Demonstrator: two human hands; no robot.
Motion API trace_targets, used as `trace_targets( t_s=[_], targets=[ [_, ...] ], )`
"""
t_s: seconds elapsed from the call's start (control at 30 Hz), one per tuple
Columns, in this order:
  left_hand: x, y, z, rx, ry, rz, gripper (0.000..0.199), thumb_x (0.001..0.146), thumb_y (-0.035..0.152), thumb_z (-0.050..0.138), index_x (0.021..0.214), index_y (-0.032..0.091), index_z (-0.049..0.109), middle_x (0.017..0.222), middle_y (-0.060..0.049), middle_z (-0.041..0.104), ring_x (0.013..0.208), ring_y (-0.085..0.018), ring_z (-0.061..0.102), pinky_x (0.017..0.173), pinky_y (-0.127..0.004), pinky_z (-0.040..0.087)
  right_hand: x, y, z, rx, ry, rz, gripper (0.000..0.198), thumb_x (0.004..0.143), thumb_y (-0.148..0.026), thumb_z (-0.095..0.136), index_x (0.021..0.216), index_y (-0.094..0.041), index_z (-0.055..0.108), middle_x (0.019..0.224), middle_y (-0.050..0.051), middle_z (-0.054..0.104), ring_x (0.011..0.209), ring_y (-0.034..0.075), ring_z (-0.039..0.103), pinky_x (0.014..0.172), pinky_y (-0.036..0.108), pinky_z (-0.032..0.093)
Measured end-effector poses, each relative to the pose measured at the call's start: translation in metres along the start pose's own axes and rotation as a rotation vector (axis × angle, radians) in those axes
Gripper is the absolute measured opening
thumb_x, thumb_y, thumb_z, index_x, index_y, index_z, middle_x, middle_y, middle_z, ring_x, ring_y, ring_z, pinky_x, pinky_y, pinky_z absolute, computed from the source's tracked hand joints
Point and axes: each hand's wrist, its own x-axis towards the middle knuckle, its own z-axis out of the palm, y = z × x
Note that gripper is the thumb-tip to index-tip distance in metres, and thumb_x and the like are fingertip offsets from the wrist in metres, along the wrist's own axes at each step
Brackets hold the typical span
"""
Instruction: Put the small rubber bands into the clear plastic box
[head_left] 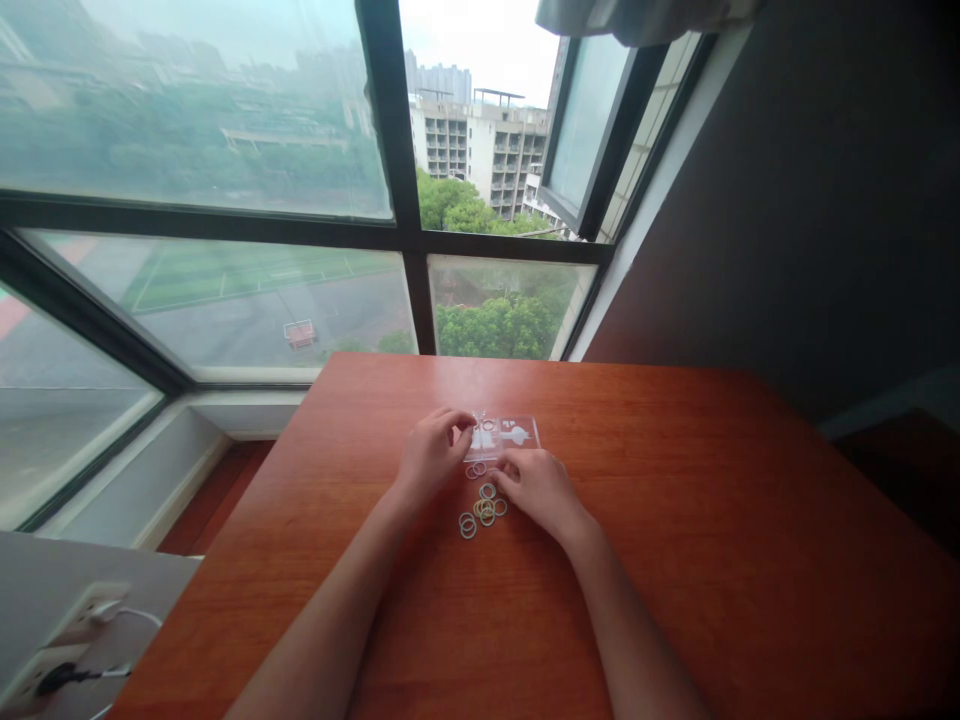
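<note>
A small clear plastic box point(531, 440) with white printing lies on the table, and a ring point(488, 425) shows inside it. At the box's left edge is my left hand point(435, 455), its thumb and fingers curled together on that edge. My right hand point(540, 485) is just in front of the box with thumb and forefinger pinched. A pale bit shows at those fingertips, too small to make out. Beside them lie two pinkish rings point(475, 470). Closer to me, several pale green and yellowish rings point(487, 508) lie in a loose cluster, some overlapping.
The reddish-brown wooden table point(697, 520) reaches to large dark-framed windows point(421, 240), one pane of which is swung outward. A dark wall point(810, 220) stands on the right. Low on the left wall are sockets with a black plug point(60, 678) and cables.
</note>
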Motion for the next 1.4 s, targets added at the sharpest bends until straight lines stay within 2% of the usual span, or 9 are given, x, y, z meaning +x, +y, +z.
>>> trace_targets(
  t_s=[0.13,0.23,0.43,0.67,0.97,1.17,1.4],
  targets=[
    [-0.001,0.004,0.002,-0.045,-0.020,0.035,0.011,0.084,0.019,0.056,0.086,0.018,0.067,0.078,-0.001,0.064,0.063,-0.010,0.051,0.063,-0.023,0.040,0.002,0.003,-0.002,0.108,0.123,-0.003,0.010,0.083,-0.029,0.061,0.083,-0.023,0.070,0.068,-0.001,0.066,0.064,0.013,0.057,0.062,0.021,0.036],
    [-0.003,0.010,0.005,-0.137,-0.080,0.067,0.013,0.086,0.021,0.055,0.088,0.017,0.067,0.079,-0.001,0.064,0.062,-0.010,0.051,0.061,-0.021,0.040,0.002,0.004,-0.003,0.170,0.227,-0.006,0.014,0.084,-0.032,0.060,0.083,-0.022,0.070,0.061,-0.002,0.060,0.058,0.012,0.053,0.060,0.021,0.035],
    [-0.005,0.022,0.008,-0.254,-0.202,0.137,0.014,0.087,0.023,0.055,0.088,0.017,0.067,0.075,-0.001,0.061,0.061,-0.009,0.049,0.059,-0.020,0.039,0.003,0.006,-0.003,0.221,0.303,-0.024,0.017,0.085,-0.034,0.059,0.080,-0.022,0.069,0.052,-0.005,0.048,0.051,0.011,0.044,0.055,0.021,0.032],
    [-0.005,0.018,0.010,-0.203,-0.180,0.126,0.012,0.086,0.022,0.055,0.083,0.017,0.066,0.076,-0.001,0.062,0.062,-0.009,0.050,0.059,-0.021,0.039,0.002,0.007,-0.002,0.211,0.312,-0.027,0.015,0.084,-0.033,0.060,0.081,-0.022,0.069,0.052,-0.005,0.049,0.051,0.011,0.045,0.056,0.021,0.033],
    [0.001,0.009,0.013,-0.017,0.067,0.029,0.009,0.083,0.020,0.058,0.085,0.019,0.066,0.076,0.000,0.066,0.061,-0.011,0.051,0.062,-0.023,0.040,0.002,0.006,-0.002,0.162,0.291,-0.019,0.012,0.084,-0.031,0.060,0.085,-0.023,0.070,0.057,-0.004,0.056,0.054,0.012,0.049,0.058,0.022,0.033],
    [0.005,0.001,0.019,0.069,0.047,0.012,0.013,0.084,0.021,0.057,0.092,0.020,0.067,0.082,-0.001,0.068,0.063,-0.012,0.055,0.063,-0.024,0.042,0.001,0.004,-0.003,0.153,0.264,-0.005,0.011,0.084,-0.030,0.061,0.085,-0.023,0.070,0.062,-0.003,0.061,0.058,0.012,0.053,0.060,0.021,0.034],
    [0.003,0.000,0.010,0.045,0.046,0.016,0.014,0.083,0.018,0.055,0.091,0.020,0.066,0.083,-0.001,0.065,0.062,-0.011,0.053,0.063,-0.023,0.042,0.001,0.002,-0.004,0.112,0.192,-0.021,0.012,0.085,-0.027,0.059,0.087,-0.024,0.071,0.071,-0.001,0.068,0.064,0.013,0.058,0.064,0.022,0.037]
  ],
)
